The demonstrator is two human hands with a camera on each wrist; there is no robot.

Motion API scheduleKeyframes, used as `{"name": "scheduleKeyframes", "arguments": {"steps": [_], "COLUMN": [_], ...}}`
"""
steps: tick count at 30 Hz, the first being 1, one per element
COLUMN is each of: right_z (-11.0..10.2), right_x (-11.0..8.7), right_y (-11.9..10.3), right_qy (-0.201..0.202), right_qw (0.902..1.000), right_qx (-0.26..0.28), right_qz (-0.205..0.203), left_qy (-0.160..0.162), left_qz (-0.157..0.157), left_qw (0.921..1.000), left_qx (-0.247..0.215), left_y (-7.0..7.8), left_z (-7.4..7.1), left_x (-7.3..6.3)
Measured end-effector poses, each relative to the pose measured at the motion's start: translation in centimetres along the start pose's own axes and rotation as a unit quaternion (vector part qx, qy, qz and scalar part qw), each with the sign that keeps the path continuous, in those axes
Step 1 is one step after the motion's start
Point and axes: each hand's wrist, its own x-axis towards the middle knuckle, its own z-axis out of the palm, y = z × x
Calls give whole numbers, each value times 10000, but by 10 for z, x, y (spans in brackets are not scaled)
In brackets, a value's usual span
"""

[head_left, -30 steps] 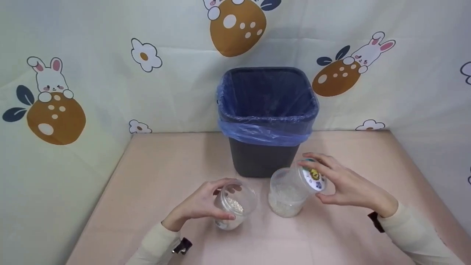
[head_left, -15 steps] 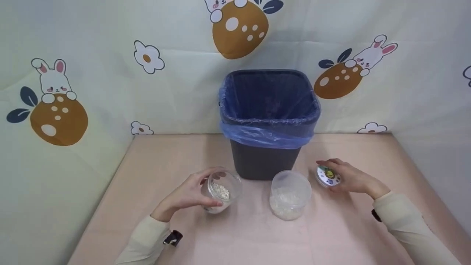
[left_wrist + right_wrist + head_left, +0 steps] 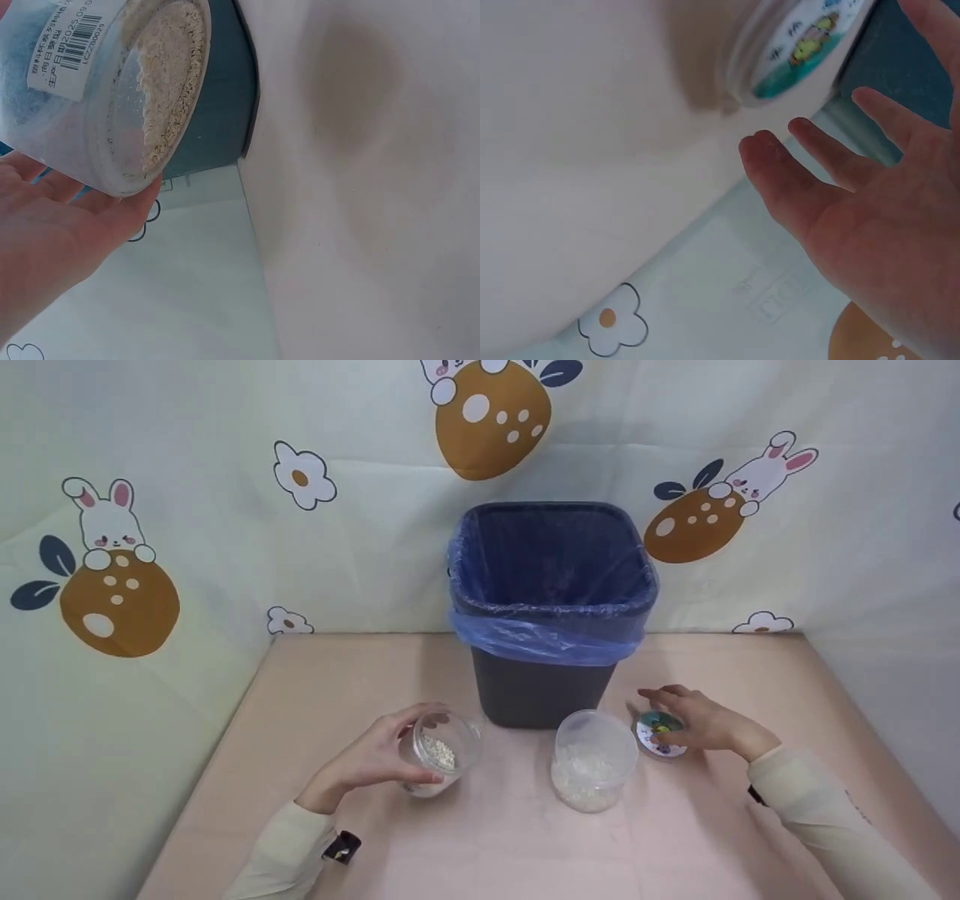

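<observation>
– Jar (image 3: 45, 124), position and hold?
– In front of the bin (image 3: 536, 690), off to its left. Left hand (image 3: 379, 754) has it by the side, fingers curled round; mouth tilted rightward, pale granules (image 3: 439, 751) inside.
– Right hand (image 3: 701, 722)?
– Holding nothing. Fingers (image 3: 896, 124) spread wide over the lid (image 3: 652, 725); wrist view shows them apart from it. Lid rests on the bench (image 3: 525, 855), in front of the bin and to its right.
– Tub (image 3: 611, 731)?
– Upright, before the bin's near right corner, whitish contents.
– Handling estimate?
– Jar: probably light, thin stiff plastic, smooth enough to slip. Hold mid-side, below the rim; a hard squeeze might flex the wall. Granules would likely slide with more tilt. Lid: light, stiff; take opposite edges.
</observation>
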Motion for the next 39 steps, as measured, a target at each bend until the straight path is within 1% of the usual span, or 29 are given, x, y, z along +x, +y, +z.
{"name": "scheduleKeyframes", "arguments": {"steps": [2, 6, 10, 13, 17, 22, 24, 27, 29, 34, 39], "right_z": [-10, -37, -68, -93, -125, -154, -161, -165, -165, -163, -163], "right_x": [3, 12, 21, 26, 31, 39, 44, 53, 60, 75, 77], "right_y": [-2, -3, -5, -13, -28, -49, -59, -73, -81, -92, -92], "right_qy": [44, 325, 846, 1240, 1683, 2345, 2557, 2667, 2644, 2524, 2446], "right_qw": [9999, 9986, 9939, 9886, 9818, 9657, 9593, 9568, 9584, 9650, 9684], "right_qx": [-127, -350, -515, -608, -555, -650, -737, -772, -777, -661, -481], "right_qz": [-38, -232, -480, -598, -689, -910, -942, -856, -748, -261, 88], "left_qy": [4, 10, 3, -41, -65, -100, -121, -147, -151, -160, -245], "left_qz": [13, 57, -23, -107, -202, -245, -275, -347, -378, -423, -449], "left_qw": [10000, 10000, 10000, 9999, 9997, 9996, 9995, 9992, 9991, 9990, 9987], "left_qx": [15, 14, -27, -101, -134, -101, -117, -137, -109, -35, -29], "left_y": [-1, -5, -8, -11, -14, -19, -20, -20, -20, -21, -22], "left_z": [-1, -1, -2, -2, -2, 1, 2, 3, 3, 3, 3], "left_x": [0, 0, -1, -2, -5, -9, -11, -13, -14, -15, -14]}}
